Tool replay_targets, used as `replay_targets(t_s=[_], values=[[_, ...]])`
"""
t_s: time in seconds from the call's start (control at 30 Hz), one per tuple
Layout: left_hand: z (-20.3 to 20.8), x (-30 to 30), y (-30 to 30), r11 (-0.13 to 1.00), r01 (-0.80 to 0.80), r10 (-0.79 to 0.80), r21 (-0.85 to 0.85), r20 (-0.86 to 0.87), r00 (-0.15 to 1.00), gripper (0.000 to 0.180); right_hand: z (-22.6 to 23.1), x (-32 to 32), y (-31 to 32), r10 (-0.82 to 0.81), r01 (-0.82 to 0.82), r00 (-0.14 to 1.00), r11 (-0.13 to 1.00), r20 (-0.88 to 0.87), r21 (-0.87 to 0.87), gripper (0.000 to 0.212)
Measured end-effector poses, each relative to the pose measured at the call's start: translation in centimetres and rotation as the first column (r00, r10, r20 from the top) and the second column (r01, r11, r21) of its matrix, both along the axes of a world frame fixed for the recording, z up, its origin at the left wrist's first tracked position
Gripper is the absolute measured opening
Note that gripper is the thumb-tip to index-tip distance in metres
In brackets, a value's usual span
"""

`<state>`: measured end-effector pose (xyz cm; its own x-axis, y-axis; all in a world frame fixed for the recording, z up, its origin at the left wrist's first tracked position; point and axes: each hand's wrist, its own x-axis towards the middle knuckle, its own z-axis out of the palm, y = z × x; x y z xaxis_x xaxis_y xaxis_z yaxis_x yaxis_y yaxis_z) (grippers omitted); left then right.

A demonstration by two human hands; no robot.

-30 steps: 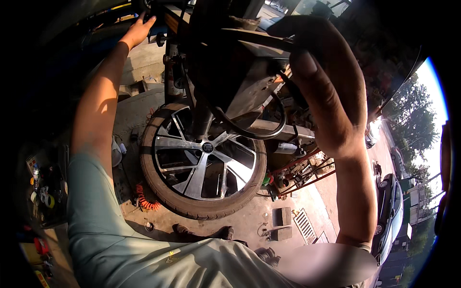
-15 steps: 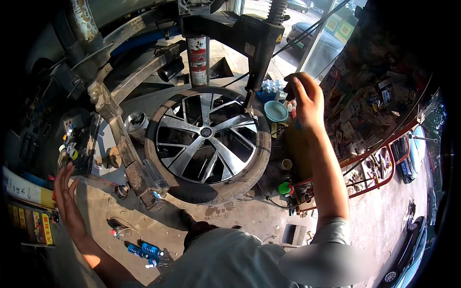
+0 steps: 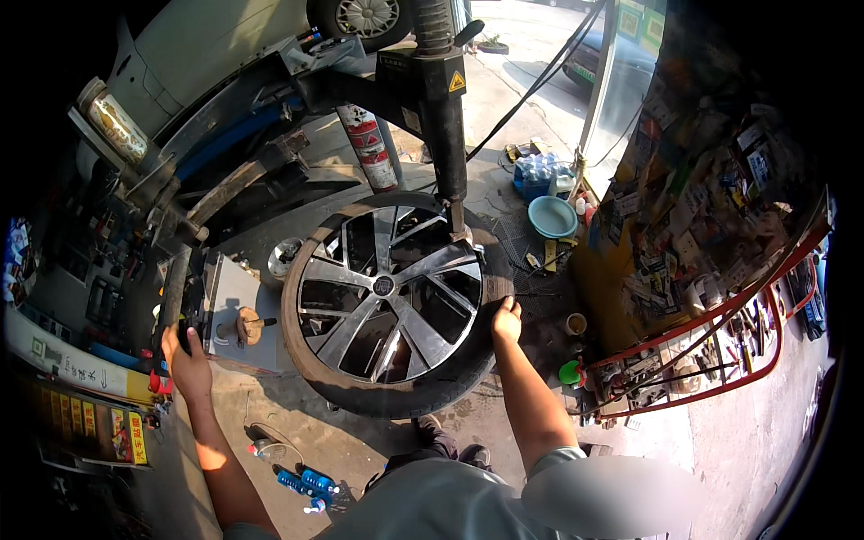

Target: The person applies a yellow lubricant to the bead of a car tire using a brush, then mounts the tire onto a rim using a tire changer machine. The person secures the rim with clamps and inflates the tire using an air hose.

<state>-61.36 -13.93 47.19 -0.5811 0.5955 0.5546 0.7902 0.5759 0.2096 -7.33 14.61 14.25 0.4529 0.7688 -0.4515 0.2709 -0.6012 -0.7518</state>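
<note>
A tyre [image 3: 301, 355] on a silver-and-black alloy wheel [image 3: 382, 286] lies flat on a tyre changer. The machine's upright dark post [image 3: 450, 135] comes down to the rim's far right edge. At the tyre's right side is my right hand [image 3: 507, 324], its fingers curled against the rubber and the thumb up. My left hand [image 3: 188, 364] is off to the left, fingers stretched and thumb apart, against the near end of a dark metal arm [image 3: 175, 292]. Its palm side is partly hidden.
A light blue basin [image 3: 553, 217] stands beyond the tyre, near packed blue bottles [image 3: 540, 173]. On the right is a cluttered red-framed rack [image 3: 693, 396]. Blue bottles [image 3: 306, 481] lie on the floor. A white bucket [image 3: 285, 256] sits left of the wheel, and a raised car [image 3: 207, 54] behind.
My right hand has come down from the air to the tyre's right side. The metal arm has swung left, away from the wheel, and my left hand now meets its end. The view has shifted.
</note>
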Motion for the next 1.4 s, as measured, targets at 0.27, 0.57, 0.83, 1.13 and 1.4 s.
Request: replay_targets(t_s=[0.27, 0.57, 0.83, 1.13, 1.4], values=[[4.3, 28.0, 38.3, 0.283, 0.859, -0.842, 0.427, -0.318, 0.436, 0.076, 4.0, -0.3, -0.5, -0.025, 0.035, 0.984, 0.998, 0.177, -0.052, 0.068], [4.0, 37.9, 53.0, 0.014, 0.821, -0.631, 0.571, -0.632, 0.450, 0.086, 1.1, -0.2, -0.1, -0.035, 0.028, 0.973, 0.999, 0.228, 0.031, 0.062], [2.1, 43.4, 51.2, 0.362, 0.863, -0.884, 0.352, -0.164, 0.438, 0.059, 1.1, 4.1, 0.5, 0.198, -0.201, 0.973, 0.980, 0.119, 0.009, 0.064], [-18.8, 44.1, 17.6, 0.755, 0.643, -0.495, -0.128, 0.532, 0.687, 0.047, -0.8, 32.5, 6.6, 0.234, -0.240, 0.970, 0.962, 0.065, 0.130, 0.033], [-20.2, 46.8, 11.3, 0.840, 0.430, -0.202, -0.331, 0.544, 0.814, 0.027, -4.1, 44.9, 8.0, 0.599, -0.375, 0.781, 0.676, 0.177, -0.634, 0.041]])
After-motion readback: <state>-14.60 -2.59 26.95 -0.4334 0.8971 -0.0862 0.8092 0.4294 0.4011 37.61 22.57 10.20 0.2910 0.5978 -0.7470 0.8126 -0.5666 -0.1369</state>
